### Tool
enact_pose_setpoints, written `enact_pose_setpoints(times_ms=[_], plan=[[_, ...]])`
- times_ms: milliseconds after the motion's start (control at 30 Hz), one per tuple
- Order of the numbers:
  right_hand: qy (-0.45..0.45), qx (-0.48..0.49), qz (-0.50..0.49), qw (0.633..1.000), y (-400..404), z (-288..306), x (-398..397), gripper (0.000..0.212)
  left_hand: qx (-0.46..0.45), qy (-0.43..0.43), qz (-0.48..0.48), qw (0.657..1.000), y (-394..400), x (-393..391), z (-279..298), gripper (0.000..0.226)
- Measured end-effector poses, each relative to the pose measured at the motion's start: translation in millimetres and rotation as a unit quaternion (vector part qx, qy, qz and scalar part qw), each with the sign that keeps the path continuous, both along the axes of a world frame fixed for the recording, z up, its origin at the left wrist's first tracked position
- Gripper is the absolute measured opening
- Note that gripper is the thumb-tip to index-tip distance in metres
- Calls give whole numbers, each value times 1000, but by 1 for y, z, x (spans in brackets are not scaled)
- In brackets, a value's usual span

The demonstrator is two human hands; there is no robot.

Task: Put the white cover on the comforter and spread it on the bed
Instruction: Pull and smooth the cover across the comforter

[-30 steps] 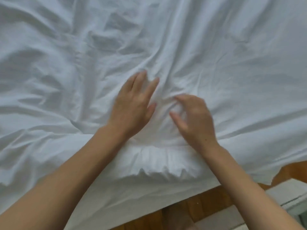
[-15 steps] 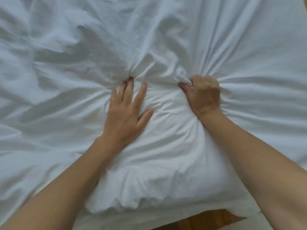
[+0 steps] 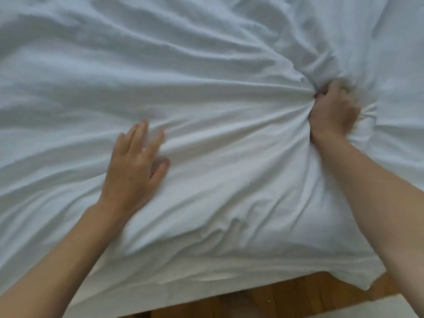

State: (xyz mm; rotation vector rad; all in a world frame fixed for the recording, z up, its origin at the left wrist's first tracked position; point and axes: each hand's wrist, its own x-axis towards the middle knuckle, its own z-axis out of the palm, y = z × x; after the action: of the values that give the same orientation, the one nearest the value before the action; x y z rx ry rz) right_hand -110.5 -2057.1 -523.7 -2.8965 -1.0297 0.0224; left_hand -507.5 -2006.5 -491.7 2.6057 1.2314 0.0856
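Observation:
The white cover fills almost the whole view, creased and lying over a padded bulk that I take for the comforter inside it. My left hand lies flat on the cover at centre left, fingers straight and spread. My right hand is clenched at the upper right, gripping a bunch of the cover; folds radiate from the fist. A puffy edge of the covered comforter runs between my forearms near the bed's front side.
Brown wooden floor shows along the bottom below the hanging cover edge. A pale object's corner sits at the bottom right. White fabric covers everything else.
My right hand has moved up and to the right while gripping the bunched cover, stretching folds across. My left hand has slid back and left, staying flat on the fabric.

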Motion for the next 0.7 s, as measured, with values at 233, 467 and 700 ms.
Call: enact_pose_setpoints(times_ms=[233,467,700], plan=[[126,275,86,949,-47,84,-173,34,122,-108,69,984,-16,-146,22,33],[313,115,452,827,-139,86,-503,25,79,-24,-25,996,-54,-319,15,25],[191,-58,382,902,-97,3,-571,79,12,111,-67,992,-9,-379,-9,63]])
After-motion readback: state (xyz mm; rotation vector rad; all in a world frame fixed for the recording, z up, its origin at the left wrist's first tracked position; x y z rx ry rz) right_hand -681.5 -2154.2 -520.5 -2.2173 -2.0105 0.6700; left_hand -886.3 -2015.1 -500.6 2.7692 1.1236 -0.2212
